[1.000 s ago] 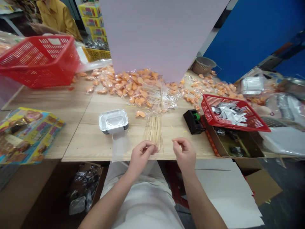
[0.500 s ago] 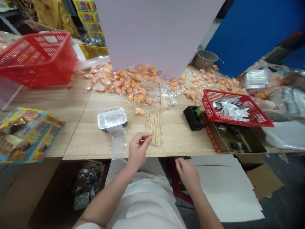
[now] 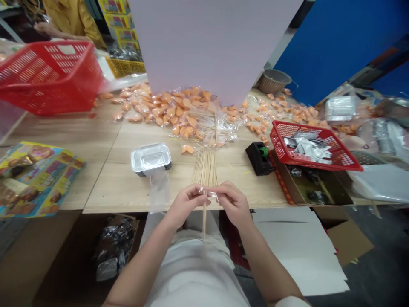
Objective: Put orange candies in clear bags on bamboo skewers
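My left hand (image 3: 185, 205) and my right hand (image 3: 234, 204) meet at the table's front edge, fingers pinched on the top of a small clear plastic bag (image 3: 211, 195). A few thin wooden skewers (image 3: 204, 219) hang upright below the fingers, seemingly inside the bag; its lower outline is faint. Just beyond my hands lies a loose bundle of skewers (image 3: 205, 167), its near ends hidden by my fingers. Left of it, flat clear bags (image 3: 159, 192) lie partly under a stack of foil trays (image 3: 151, 158).
Wrapped orange pieces (image 3: 172, 111) heap along the back, below a pale panel (image 3: 207, 47). To the right are a black tape dispenser (image 3: 259, 160) and a red basket (image 3: 347, 161) of silvery packets. A large red basket (image 3: 76, 91) and printed packaging (image 3: 54, 181) occupy the left.
My right hand has come up from my lap to meet my left hand. The left hand has lowered slightly from above the skewer bundle. Skewers and clear plastic now show between them.
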### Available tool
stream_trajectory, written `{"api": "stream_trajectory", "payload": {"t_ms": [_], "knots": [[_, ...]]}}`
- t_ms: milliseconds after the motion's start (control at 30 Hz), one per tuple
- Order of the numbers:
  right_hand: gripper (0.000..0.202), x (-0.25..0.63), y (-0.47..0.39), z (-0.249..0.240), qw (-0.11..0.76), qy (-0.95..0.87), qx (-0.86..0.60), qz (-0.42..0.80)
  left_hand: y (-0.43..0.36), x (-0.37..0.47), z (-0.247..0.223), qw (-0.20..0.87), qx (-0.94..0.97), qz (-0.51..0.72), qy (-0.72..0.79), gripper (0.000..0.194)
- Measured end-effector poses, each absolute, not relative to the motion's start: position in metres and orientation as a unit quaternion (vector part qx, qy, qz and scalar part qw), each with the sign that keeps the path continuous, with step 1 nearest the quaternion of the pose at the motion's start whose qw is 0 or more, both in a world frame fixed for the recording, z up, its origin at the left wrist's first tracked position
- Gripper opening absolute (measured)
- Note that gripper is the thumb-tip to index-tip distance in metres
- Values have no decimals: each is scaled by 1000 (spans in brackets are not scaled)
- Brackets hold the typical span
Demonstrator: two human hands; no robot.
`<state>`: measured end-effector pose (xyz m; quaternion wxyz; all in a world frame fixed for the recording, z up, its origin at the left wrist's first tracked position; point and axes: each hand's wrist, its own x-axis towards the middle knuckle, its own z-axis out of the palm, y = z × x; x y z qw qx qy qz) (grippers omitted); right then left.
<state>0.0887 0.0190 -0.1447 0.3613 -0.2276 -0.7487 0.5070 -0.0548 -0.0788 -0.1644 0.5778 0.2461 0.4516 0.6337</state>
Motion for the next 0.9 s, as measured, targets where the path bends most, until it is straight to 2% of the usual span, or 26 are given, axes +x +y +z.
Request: {"api": "stream_trajectory", "payload": {"t_ms": [233, 467, 667, 833, 900], "knots": [[28, 94, 25, -135, 346, -800, -203, 448, -72, -53, -160, 625, 211, 622, 422, 26], [33, 98, 28, -140, 352, -816, -168, 427, -73, -57, -159, 670, 178, 613, 379, 18], [31, 101, 29, -139, 349, -822, -176, 415, -71, -58, -158, 679, 183, 613, 359, 27], [26, 107, 31, -142, 335, -823, -193, 417, -68, -53, -158, 597, 212, 621, 463, 27], [25, 107, 33, -147, 360, -782, -218, 460, -65, -50, -160, 549, 223, 631, 501, 27]]}}
